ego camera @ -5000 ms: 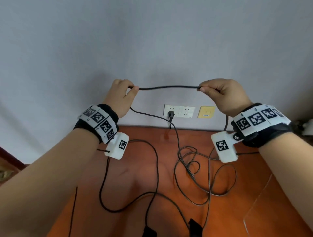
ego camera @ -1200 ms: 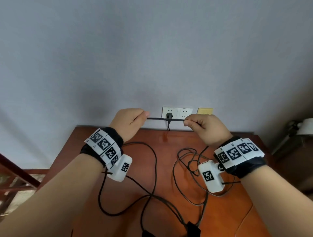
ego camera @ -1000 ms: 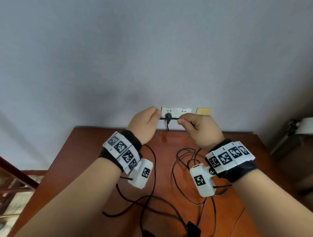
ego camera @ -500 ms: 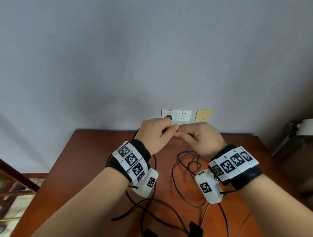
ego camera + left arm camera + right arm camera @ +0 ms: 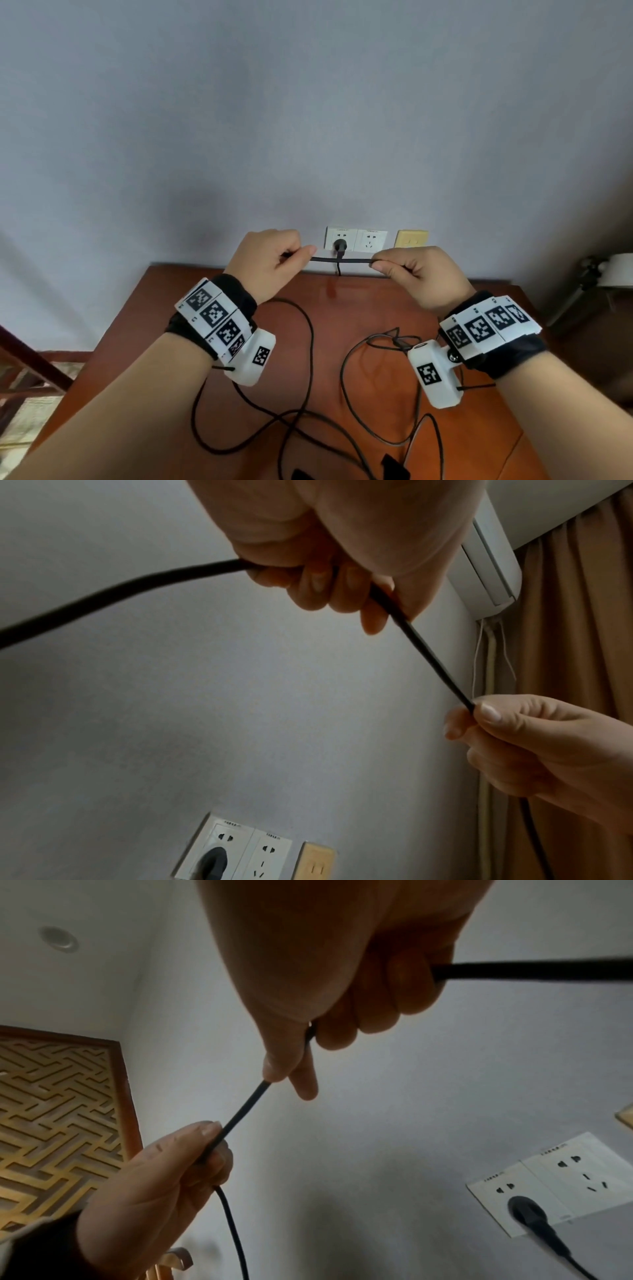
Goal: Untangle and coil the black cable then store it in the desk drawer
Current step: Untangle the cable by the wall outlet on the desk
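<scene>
A short, straight stretch of the black cable [image 5: 340, 260] is held taut in the air above the far edge of the desk [image 5: 370, 301], in front of the wall. It is pinched at one end by the left hand [image 5: 265, 263], whose thumb and curled fingers [image 5: 318, 588] are closed around it, and at the other end by the right hand [image 5: 424, 274], whose thumb and forefinger grip it while the remaining fingers [image 5: 377, 1010] are curled over it. The 2 hands are set apart, level with each other. From each fist the cable drops to the desk, where the rest of it is spread in loose, overlapping loops towards the near edge; which loops belong to which strand cannot be told. On the wall behind the hands 2 white sockets [image 5: 356, 238] are mounted side by side, with a black plug [image 5: 339, 246] seated in the left 1 and a yellow plate [image 5: 412, 238] just beside the right 1.
</scene>
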